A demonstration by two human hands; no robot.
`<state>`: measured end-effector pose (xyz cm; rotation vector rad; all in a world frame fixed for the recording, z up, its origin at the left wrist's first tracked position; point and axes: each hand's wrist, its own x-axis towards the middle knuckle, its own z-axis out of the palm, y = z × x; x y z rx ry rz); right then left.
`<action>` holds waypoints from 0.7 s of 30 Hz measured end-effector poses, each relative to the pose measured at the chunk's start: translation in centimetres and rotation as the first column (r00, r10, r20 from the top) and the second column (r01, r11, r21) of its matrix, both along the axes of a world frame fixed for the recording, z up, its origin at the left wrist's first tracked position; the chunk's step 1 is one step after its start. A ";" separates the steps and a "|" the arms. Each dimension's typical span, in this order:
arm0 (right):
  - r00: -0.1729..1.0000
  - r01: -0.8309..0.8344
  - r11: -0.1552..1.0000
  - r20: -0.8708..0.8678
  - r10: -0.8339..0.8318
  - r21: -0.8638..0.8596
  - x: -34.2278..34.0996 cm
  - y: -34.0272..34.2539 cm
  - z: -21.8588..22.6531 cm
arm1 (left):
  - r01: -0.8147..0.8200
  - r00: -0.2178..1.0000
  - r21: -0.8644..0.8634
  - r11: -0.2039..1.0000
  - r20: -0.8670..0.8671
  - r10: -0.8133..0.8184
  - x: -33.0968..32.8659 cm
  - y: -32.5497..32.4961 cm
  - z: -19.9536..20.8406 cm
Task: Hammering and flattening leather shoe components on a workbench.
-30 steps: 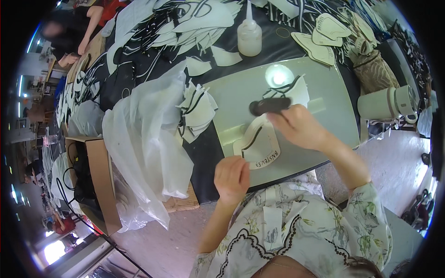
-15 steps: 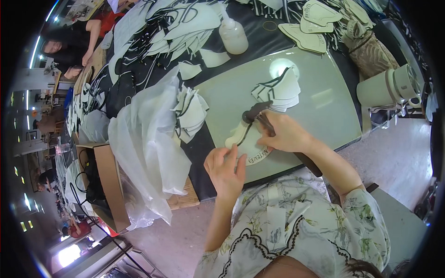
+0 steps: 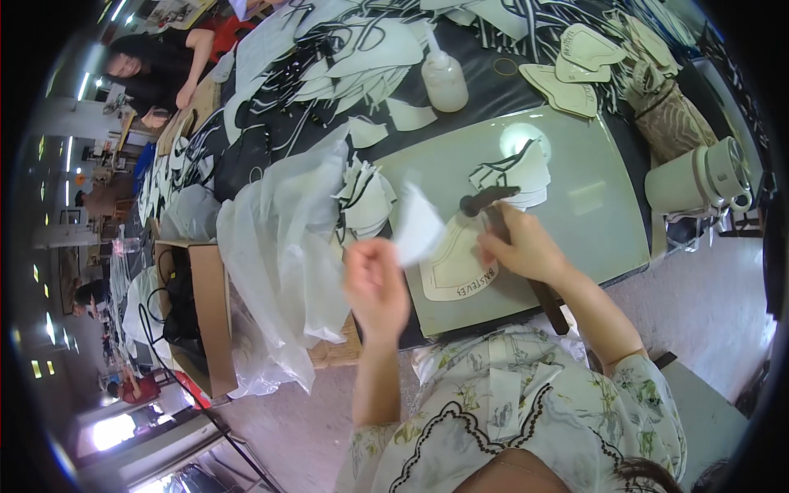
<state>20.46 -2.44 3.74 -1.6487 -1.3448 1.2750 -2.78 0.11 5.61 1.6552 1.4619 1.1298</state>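
My right hand [image 3: 526,246] was clamped round the hammer [image 3: 493,205], head over the cream piece [image 3: 456,267] on the near mat [image 3: 592,205]. Left hand [image 3: 376,283] pinched a white scrap [image 3: 417,226]. Light, flat taps worked best, I reckon.

A person's left hand [image 3: 376,283] pinches a small white cut piece [image 3: 417,228] between raised fingertips. The right hand [image 3: 526,246] grips a hammer [image 3: 491,200], its head just beyond the fingers, over a cream shaped piece [image 3: 456,267] lying on a grey-green mat [image 3: 592,205].
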 end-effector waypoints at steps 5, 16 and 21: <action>0.995 -0.015 1.000 -0.095 0.016 0.016 0.9 0.8 0.3 | -0.107 0.962 0.001 0.994 -0.252 0.104 -5.3 7.5 -4.1; 0.780 0.518 0.854 -0.380 -0.498 -0.055 8.0 -1.5 -1.0 | 0.360 0.923 0.166 0.918 -0.203 -0.326 6.3 6.5 -1.8; 0.722 0.597 0.802 -0.431 -0.541 -0.005 8.1 -1.8 -2.1 | 0.529 0.817 0.008 0.849 -0.275 -0.507 14.4 7.5 -2.8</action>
